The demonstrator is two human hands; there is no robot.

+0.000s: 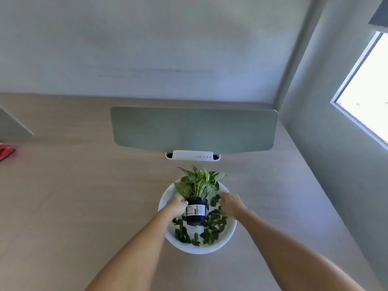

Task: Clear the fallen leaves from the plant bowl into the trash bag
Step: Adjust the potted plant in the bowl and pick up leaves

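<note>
Inside the plant bowl [227, 238], the pot [196, 211] is being gripped by the left hand [178, 206]; the right hand [230, 203], loosely curled, is being held above fallen leaves [212, 229] on the pot's right.

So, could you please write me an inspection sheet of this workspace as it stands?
Surface: wood-look desk, bare around the bowl.
Job's things: white bowl holds a black pot with a green plant; loose leaves lie in the bowl around the pot. No trash bag seen.
Clutter: a red item at the far left edge, too cropped to identify.
Grippers: left hand is at the pot's side, grip unclear; right hand is over the leaves, fingers curled, hold unclear.
Cables: nothing seen; a white tray sits in the desk slot.
Surroundings: green screen, grey wall, window on the right.
</note>
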